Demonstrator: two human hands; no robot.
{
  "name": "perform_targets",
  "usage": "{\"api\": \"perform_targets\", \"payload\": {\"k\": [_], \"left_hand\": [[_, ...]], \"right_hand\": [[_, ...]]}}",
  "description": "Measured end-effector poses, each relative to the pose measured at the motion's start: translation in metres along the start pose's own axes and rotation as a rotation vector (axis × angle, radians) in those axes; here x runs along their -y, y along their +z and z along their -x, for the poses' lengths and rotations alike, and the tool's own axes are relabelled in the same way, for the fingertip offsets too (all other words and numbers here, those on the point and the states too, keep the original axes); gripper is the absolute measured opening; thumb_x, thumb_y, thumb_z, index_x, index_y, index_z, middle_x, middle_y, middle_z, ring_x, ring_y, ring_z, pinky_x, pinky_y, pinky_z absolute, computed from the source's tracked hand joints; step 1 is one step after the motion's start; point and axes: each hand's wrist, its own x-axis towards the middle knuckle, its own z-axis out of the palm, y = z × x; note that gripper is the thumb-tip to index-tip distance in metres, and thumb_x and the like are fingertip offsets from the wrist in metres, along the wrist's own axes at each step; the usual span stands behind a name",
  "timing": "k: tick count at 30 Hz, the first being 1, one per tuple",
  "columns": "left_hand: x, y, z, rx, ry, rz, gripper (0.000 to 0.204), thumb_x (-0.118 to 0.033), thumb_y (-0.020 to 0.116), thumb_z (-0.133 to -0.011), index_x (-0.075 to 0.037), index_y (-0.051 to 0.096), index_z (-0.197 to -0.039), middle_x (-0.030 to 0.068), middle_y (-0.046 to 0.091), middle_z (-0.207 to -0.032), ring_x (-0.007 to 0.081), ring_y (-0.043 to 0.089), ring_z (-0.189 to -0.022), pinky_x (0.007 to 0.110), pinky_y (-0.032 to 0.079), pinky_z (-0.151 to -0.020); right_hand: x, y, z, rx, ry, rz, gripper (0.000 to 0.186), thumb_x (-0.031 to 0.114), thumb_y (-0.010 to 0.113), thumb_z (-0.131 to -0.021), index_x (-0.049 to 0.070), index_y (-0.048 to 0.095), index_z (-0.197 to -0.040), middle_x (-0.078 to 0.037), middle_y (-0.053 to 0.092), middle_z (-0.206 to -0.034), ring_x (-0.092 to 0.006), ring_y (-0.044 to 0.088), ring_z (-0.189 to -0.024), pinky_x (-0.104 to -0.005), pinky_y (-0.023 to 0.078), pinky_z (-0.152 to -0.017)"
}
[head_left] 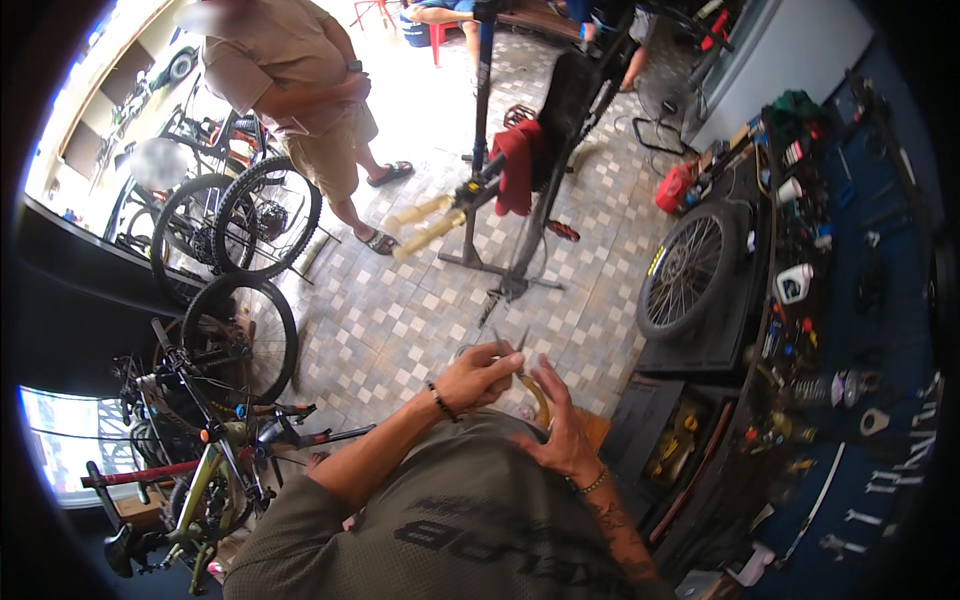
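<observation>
In front of my shirt, my left hand (482,376) is closed, its thumb and fingers pinching a small hand tool. The tool looks like pliers, with thin pointed metal tips (525,340) above my fingers and a curved yellow handle (541,402) below them. My right hand (562,428) is just to the right, thumb and fingers apart around the yellow handle. Whether it touches the handle I cannot tell. A thin loop near my left fingertips is too small to name.
Ahead, a bicycle frame with a red cloth (516,165) hangs on a repair stand (483,95). A person (300,100) stands beyond at the left. Bicycles (205,470) crowd the left. On the right are a wheel (688,270), an open drawer (680,440) and a tool-covered bench (800,400).
</observation>
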Motion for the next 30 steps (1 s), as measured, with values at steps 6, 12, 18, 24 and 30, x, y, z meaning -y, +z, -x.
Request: {"api": "perform_targets", "payload": {"k": [6,12,18,24,30], "left_hand": [[-0.032,-0.064,0.002,-0.132,0.263,-0.366,0.024,-0.025,0.079,-0.100,-0.003,0.070,-0.101,-0.0037,0.062,-0.079,0.0043,0.055,-0.074,0.026,0.043,-0.064],[-0.047,-0.107,-0.028,-0.088,0.333,-0.045,0.031,-0.026,0.087,-0.094,-0.006,0.063,-0.089,-0.0039,0.066,-0.083,0.0048,0.059,-0.077,0.027,0.045,-0.064],[-0.060,-0.135,-0.031,-0.115,0.177,-0.179,0.031,-0.025,0.087,-0.094,-0.004,0.066,-0.105,0.0026,0.074,-0.092,0.0102,0.071,-0.082,0.026,0.056,-0.066],[-0.045,-0.145,-0.041,-0.192,0.206,-0.114,0.051,-0.037,0.086,-0.094,0.003,0.071,-0.122,0.0068,0.073,-0.095,0.0150,0.071,-0.086,0.033,0.059,-0.071],[-0.046,-0.149,-0.069,-0.154,0.178,-0.129,0.041,-0.023,0.079,-0.099,0.001,0.069,-0.130,0.0079,0.076,-0.105,0.0167,0.075,-0.093,0.032,0.063,-0.075]], "right_hand": [[-0.018,0.056,-0.110,-0.165,0.324,-0.507,0.037,0.016,0.073,-0.103,0.002,0.067,-0.136,-0.012,0.067,-0.136,-0.0182,0.066,-0.117,-0.0336,0.055,-0.098],[-0.024,0.074,-0.182,-0.203,0.463,-0.588,0.028,0.010,0.073,-0.103,-0.002,0.073,-0.128,-0.003,0.074,-0.108,-0.0087,0.067,-0.099,-0.0259,0.054,-0.088],[-0.049,0.080,-0.201,-0.084,0.668,-0.677,0.026,0.009,0.078,-0.100,-0.002,0.074,-0.123,-0.004,0.076,-0.108,-0.0125,0.071,-0.100,-0.0289,0.056,-0.095],[-0.060,0.075,-0.231,-0.190,0.682,-0.674,0.029,0.012,0.084,-0.095,-0.004,0.076,-0.118,-0.006,0.079,-0.104,-0.0088,0.072,-0.089,-0.0243,0.059,-0.079],[-0.076,0.076,-0.241,-0.089,0.638,-0.512,0.028,0.008,0.082,-0.096,-0.007,0.076,-0.119,-0.006,0.078,-0.102,-0.0080,0.072,-0.090,-0.0230,0.059,-0.078]]}}
